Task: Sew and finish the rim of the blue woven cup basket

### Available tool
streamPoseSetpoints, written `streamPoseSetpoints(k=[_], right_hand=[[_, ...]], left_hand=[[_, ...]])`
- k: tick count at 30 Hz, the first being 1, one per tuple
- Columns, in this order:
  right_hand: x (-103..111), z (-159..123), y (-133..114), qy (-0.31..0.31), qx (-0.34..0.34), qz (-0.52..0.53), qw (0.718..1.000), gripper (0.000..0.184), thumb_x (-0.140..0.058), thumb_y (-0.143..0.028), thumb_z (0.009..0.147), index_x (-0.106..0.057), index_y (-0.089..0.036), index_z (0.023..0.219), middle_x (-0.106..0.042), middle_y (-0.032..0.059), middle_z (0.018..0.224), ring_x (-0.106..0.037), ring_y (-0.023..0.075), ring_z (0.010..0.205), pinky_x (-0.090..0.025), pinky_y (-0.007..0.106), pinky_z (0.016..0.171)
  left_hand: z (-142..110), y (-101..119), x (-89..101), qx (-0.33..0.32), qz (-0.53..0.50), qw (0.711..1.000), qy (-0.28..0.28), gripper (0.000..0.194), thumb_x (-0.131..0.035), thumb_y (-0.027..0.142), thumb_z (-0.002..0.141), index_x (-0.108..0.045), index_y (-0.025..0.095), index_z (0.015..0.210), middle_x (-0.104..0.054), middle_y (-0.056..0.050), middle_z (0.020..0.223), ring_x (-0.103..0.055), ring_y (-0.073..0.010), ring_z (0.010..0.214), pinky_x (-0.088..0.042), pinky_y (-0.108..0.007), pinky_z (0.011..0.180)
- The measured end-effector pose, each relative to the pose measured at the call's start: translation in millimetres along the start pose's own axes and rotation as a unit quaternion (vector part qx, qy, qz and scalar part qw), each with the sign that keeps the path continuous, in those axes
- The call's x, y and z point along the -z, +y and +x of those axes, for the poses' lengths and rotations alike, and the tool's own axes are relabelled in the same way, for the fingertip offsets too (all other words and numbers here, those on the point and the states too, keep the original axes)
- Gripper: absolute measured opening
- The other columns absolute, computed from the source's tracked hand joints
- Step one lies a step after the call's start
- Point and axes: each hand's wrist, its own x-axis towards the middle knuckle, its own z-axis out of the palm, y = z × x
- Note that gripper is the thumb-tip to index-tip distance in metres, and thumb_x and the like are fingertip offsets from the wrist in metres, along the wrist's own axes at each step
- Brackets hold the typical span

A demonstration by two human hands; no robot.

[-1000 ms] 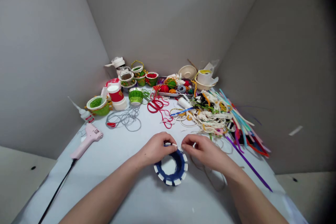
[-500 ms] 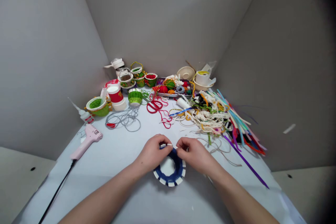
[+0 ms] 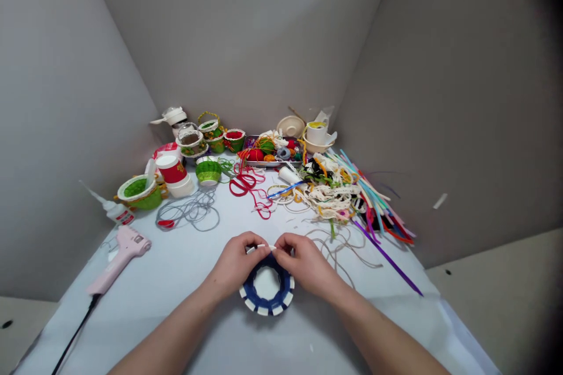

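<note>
With left hand (image 3: 235, 263) and right hand (image 3: 304, 261), pinching a blue-and-white ring (image 3: 265, 304) at its twelve o'clock edge. Held near the bench's (image 3: 176, 269) six o'clock — with a pink glue gun (image 3: 121, 258) toward nine.

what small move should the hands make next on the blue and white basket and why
Probably ease the white edge between the fingertips gently outward: the left hand and right hand meet there, at the far rim of the basket, while the near white tabs flare outward.

There are two hands (image 3: 236, 261) (image 3: 304, 261), one blue cup (image 3: 265, 303), one glue gun (image 3: 118, 262), one tray (image 3: 275, 163).
</note>
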Motion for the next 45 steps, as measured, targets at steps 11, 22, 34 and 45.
streamPoseSetpoints(k=[11, 22, 34, 45], right_hand=[[83.8, 15.4, 54.4, 0.235, 0.026, -0.438, 0.867, 0.011, -0.058, -0.027, 0.083, -0.065, -0.020, 0.085, -0.066, 0.0077, 0.093, -0.054, 0.0245, 0.095, -0.032, 0.035, 0.078], [66.4, 11.3, 54.1, 0.256, 0.108, -0.361, 0.890, 0.012, -0.057, -0.018, 0.079, -0.065, -0.019, 0.071, -0.068, 0.0074, 0.078, -0.055, 0.0221, 0.082, -0.030, 0.035, 0.075], [20.3, 4.6, 24.3, 0.069, 0.225, -0.044, 0.971, 0.016, -0.054, -0.032, 0.085, -0.063, -0.018, 0.084, -0.065, 0.0016, 0.084, -0.058, 0.0149, 0.081, -0.042, 0.027, 0.078], [21.5, -0.3, 21.6, 0.118, 0.307, -0.199, 0.923, 0.013, -0.052, -0.024, 0.087, -0.061, -0.020, 0.080, -0.064, 0.0023, 0.077, -0.055, 0.0152, 0.073, -0.036, 0.032, 0.081]], left_hand=[[-2.8, 2.3, -1.7, 0.042, 0.009, 0.999, 0.034, 0.028, -0.062, 0.041, 0.069, -0.065, 0.016, 0.080, -0.064, -0.002, 0.075, -0.055, -0.0151, 0.068, -0.041, -0.024, 0.062], [-10.6, -5.2, -5.5, 0.028, -0.044, 0.995, 0.089, 0.034, -0.066, 0.043, 0.065, -0.066, 0.013, 0.081, -0.064, -0.003, 0.073, -0.053, -0.0126, 0.062, -0.039, -0.022, 0.055], [-14.3, -11.2, -6.7, -0.028, -0.019, 0.996, 0.082, 0.032, -0.064, 0.041, 0.067, -0.068, 0.013, 0.082, -0.066, -0.004, 0.076, -0.054, -0.0134, 0.066, -0.039, -0.023, 0.058], [-13.9, -15.6, -6.1, -0.030, -0.048, 0.996, 0.070, 0.034, -0.067, 0.041, 0.065, -0.067, 0.012, 0.084, -0.066, -0.004, 0.075, -0.055, -0.0135, 0.065, -0.040, -0.023, 0.056]])
